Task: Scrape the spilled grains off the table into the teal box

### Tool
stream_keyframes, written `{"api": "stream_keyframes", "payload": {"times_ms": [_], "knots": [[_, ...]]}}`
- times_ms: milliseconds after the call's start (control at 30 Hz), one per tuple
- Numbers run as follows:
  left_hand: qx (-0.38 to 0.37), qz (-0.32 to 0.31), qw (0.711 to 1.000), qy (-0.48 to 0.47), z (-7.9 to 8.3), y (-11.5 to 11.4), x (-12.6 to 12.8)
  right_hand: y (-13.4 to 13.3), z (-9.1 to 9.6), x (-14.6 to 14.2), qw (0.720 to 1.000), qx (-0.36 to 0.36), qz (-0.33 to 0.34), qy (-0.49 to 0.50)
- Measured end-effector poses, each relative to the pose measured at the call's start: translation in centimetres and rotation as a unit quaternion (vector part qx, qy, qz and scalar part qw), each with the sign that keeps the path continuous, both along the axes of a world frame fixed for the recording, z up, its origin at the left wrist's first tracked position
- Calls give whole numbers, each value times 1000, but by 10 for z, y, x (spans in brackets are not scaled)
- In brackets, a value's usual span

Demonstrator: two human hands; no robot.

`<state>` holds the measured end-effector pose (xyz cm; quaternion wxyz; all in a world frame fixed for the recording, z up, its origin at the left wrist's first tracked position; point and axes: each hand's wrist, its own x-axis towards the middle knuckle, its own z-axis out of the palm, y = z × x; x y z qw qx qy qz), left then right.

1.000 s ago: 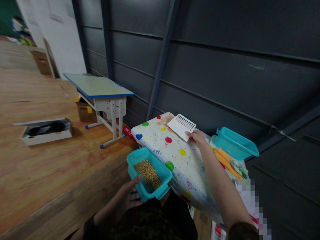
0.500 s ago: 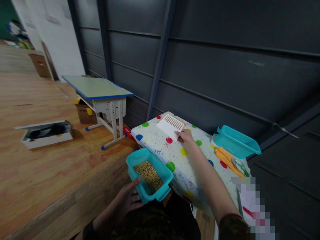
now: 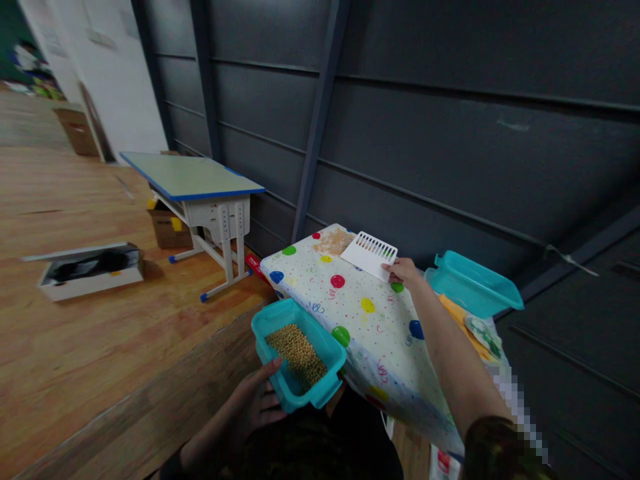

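My left hand [image 3: 260,400] grips the near end of a teal plastic tub [image 3: 299,351] part filled with small tan beans, held just off the near-left edge of a table covered in a white cloth with coloured dots [image 3: 360,313]. My right hand [image 3: 403,271] reaches across the table and pinches a white slotted scraper card [image 3: 369,253] by its near corner. The card stands beside a loose pile of tan beans [image 3: 334,241] at the table's far corner.
A second teal tub [image 3: 473,283] sits at the table's right, with orange strips [image 3: 457,310] below it. A grey panelled wall rises behind. On the wooden floor to the left are a blue-edged desk [image 3: 193,180], a cardboard box and an open white box [image 3: 83,270].
My right hand swept the scraper card left over the bean pile, then drew it back right, uncovering the pile. The tub in my left hand has barely moved.
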<state>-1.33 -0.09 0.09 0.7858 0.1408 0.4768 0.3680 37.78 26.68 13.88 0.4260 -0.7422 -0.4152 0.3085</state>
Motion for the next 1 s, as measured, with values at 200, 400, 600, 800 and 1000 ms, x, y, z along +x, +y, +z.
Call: {"api": "stream_keyframes", "payload": {"times_ms": [200, 400, 600, 800, 1000], "knots": [[6, -8, 1000, -10, 1, 0, -2, -6, 14, 23, 1000, -4, 8, -5], [6, -2, 1000, -11, 3, -1, 0, -8, 34, 24, 1000, 22, 14, 2], [-5, 9, 1000, 4, 11, -4, 2, -4, 22, -36, 996, 50, 48, 51], [-3, -3, 1000, 2, 16, -4, 0, 8, -12, -116, 993, 61, 58, 88], [3, -2, 1000, -3, 15, -3, -1, 12, -39, -157, 994, 56, 32, 84]]}}
